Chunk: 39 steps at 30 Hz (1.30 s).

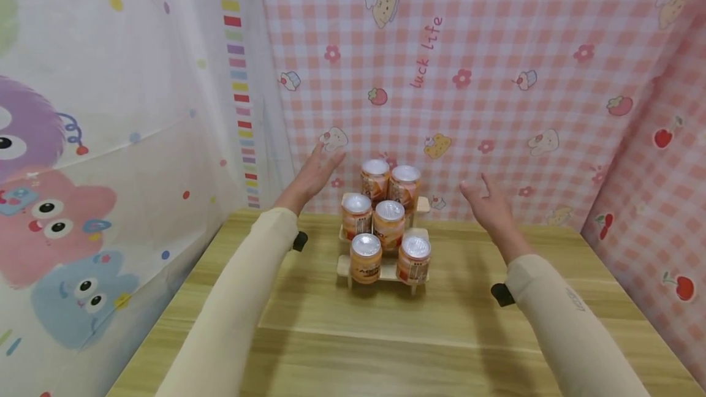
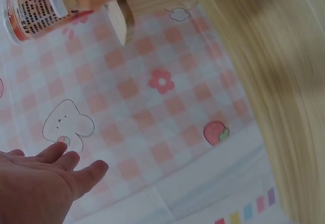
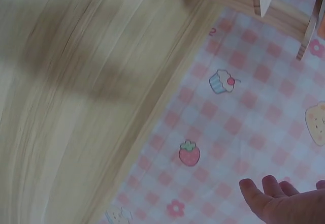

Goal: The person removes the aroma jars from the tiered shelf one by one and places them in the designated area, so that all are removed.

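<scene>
Between my two hands a small three-step wooden rack (image 1: 388, 269) stands on the table, bearing several orange cans with silver lids. Two cans are on the top step, among them the right one (image 1: 404, 187). On the middle step are a left can (image 1: 356, 218) and a centre can (image 1: 389, 225). The bottom step carries a left can (image 1: 366, 259) and a right can (image 1: 413, 261) with a gap between them. My left hand (image 1: 318, 171) is raised left of the rack, fingers extended, holding nothing. To the rack's right my right hand (image 1: 491, 208) hovers with fingers spread, also holding nothing.
The wood-grain table (image 1: 353, 336) spreads around the rack. Behind it hangs a pink checkered cloth (image 1: 469, 115) with printed cakes and strawberries. A white cartoon-printed cloth (image 1: 160, 195) closes off the left side, and a cherry-printed cloth (image 1: 662, 213) the right.
</scene>
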{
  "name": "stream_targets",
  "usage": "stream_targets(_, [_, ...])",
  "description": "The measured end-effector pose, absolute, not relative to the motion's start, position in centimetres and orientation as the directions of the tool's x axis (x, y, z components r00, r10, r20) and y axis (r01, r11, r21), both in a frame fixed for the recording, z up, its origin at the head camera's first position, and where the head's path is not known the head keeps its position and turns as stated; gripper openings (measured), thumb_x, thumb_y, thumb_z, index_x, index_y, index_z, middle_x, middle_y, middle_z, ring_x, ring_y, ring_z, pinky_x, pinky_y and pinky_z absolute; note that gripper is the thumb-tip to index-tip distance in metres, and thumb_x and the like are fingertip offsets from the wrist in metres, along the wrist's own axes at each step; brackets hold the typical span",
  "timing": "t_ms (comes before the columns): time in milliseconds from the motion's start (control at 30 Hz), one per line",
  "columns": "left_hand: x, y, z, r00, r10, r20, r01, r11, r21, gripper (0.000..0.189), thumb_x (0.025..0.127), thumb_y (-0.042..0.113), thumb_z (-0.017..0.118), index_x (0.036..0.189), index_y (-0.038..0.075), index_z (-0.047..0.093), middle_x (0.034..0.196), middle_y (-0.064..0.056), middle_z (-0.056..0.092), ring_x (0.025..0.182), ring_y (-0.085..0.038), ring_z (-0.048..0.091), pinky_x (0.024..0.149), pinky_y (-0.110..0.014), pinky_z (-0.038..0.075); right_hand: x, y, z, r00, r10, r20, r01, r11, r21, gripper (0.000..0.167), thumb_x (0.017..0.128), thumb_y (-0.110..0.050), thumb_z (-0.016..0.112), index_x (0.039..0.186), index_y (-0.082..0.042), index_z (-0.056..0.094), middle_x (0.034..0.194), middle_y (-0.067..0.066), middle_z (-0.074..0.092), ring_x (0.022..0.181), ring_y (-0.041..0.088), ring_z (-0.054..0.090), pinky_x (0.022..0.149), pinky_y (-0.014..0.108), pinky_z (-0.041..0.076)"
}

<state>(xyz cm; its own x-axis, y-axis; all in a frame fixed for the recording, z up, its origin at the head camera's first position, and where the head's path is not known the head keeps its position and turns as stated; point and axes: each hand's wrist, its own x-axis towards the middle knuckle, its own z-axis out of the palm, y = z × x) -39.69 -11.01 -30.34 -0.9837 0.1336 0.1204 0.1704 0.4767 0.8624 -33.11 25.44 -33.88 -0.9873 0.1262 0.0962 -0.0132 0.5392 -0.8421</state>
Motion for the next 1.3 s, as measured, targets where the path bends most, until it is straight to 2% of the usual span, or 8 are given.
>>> stream_targets(167, [-39.9,-10.3,-30.3,-0.986,0.145,0.079,0.137,0.449,0.883,0.109,0.078,0.089,0.042,0.161,0.027,0.006,0.163,-0.014,0.017,0.146,-0.038,0.021,0.114,-0.06,0.018,-33.7,24.7,-34.6,-0.989,0.123,0.086,-0.02,0.463,-0.886,0.09,0.097,-0.062,0.046,0.16,-0.016,0.002,0.16,0.029,0.01,0.144,0.047,0.019,0.113,0.06,0.022])
stream_targets(300, [-40.2,-9.7,-30.4,-0.986,0.157,0.062,0.119,0.387,0.915,0.106,0.079,0.084,0.051,0.16,0.027,0.012,0.161,-0.013,0.024,0.129,-0.037,0.048,0.111,-0.057,0.029,-34.2,24.1,-35.1,-0.99,0.126,0.057,0.001,0.414,-0.91,0.089,0.097,-0.062,0.046,0.161,-0.015,0.006,0.159,0.029,0.017,0.144,0.044,0.023,0.114,0.058,0.024])
stream_targets(400, [-40.6,-9.2,-30.6,-0.984,0.169,0.063,0.117,0.333,0.936,0.099,0.084,0.075,0.056,0.159,0.025,0.017,0.159,-0.012,0.027,0.117,-0.035,0.056,0.107,-0.054,0.036,-34.5,23.7,-35.7,-0.991,0.132,0.017,0.034,0.376,-0.926,0.087,0.097,-0.062,0.045,0.161,-0.015,0.009,0.159,0.03,0.01,0.142,0.043,0.028,0.113,0.055,0.027])
stream_targets(533, [-40.9,-8.7,-31.1,-0.98,0.184,0.079,0.129,0.277,0.952,0.088,0.09,0.063,0.06,0.158,0.021,0.021,0.158,-0.012,0.031,0.13,-0.034,0.046,0.103,-0.051,0.041,-34.9,23.3,-36.4,-0.991,0.126,-0.04,0.074,0.283,-0.956,0.085,0.098,-0.06,0.045,0.161,-0.015,0.009,0.16,0.028,0.01,0.139,0.04,0.037,0.112,0.054,0.031])
stream_targets(667, [-41.3,-8.4,-31.4,-0.977,0.19,0.099,0.143,0.232,0.962,0.087,0.09,0.058,0.065,0.157,0.019,0.025,0.155,-0.012,0.036,0.139,-0.032,0.037,0.106,-0.05,0.039,-35.3,22.8,-36.7,-0.991,0.11,-0.069,0.09,0.189,-0.978,0.085,0.099,-0.057,0.047,0.161,-0.015,0.008,0.154,0.024,0.035,0.137,0.038,0.041,0.111,0.053,0.033])
stream_targets(800, [-41.7,-7.8,-31.8,-0.974,0.198,0.11,0.152,0.207,0.966,0.082,0.089,0.053,0.069,0.154,0.021,0.032,0.151,-0.009,0.042,0.138,-0.03,0.038,0.11,-0.05,0.034,-35.7,22.5,-37.0,-0.991,0.097,-0.089,0.103,0.155,-0.983,0.082,0.1,-0.054,0.049,0.161,-0.015,0.009,0.153,0.023,0.037,0.136,0.038,0.042,0.111,0.053,0.033])
stream_targets(1000, [-42.1,-7.3,-32.5,-0.963,0.231,0.136,0.177,0.169,0.97,0.064,0.092,0.035,0.072,0.146,0.019,0.042,0.145,-0.013,0.048,0.134,-0.03,0.043,0.111,-0.048,0.033,-36.3,21.6,-38.1,-0.99,0.072,-0.123,0.131,0.131,-0.983,0.071,0.103,-0.037,0.052,0.16,-0.013,0.016,0.153,0.021,0.038,0.136,0.038,0.043,0.111,0.054,0.032])
stream_targets(1300, [-42.8,-7.1,-33.8,-0.953,0.281,0.116,0.165,0.159,0.973,0.067,0.09,0.025,0.075,0.148,0.017,0.041,0.141,-0.013,0.05,0.13,-0.027,0.047,0.11,-0.045,0.036,-36.9,20.4,-39.4,-0.99,0.076,-0.117,0.125,0.113,-0.986,0.056,0.101,-0.025,0.055,0.151,-0.005,0.036,0.144,0.023,0.048,0.13,0.037,0.048,0.109,0.054,0.035])
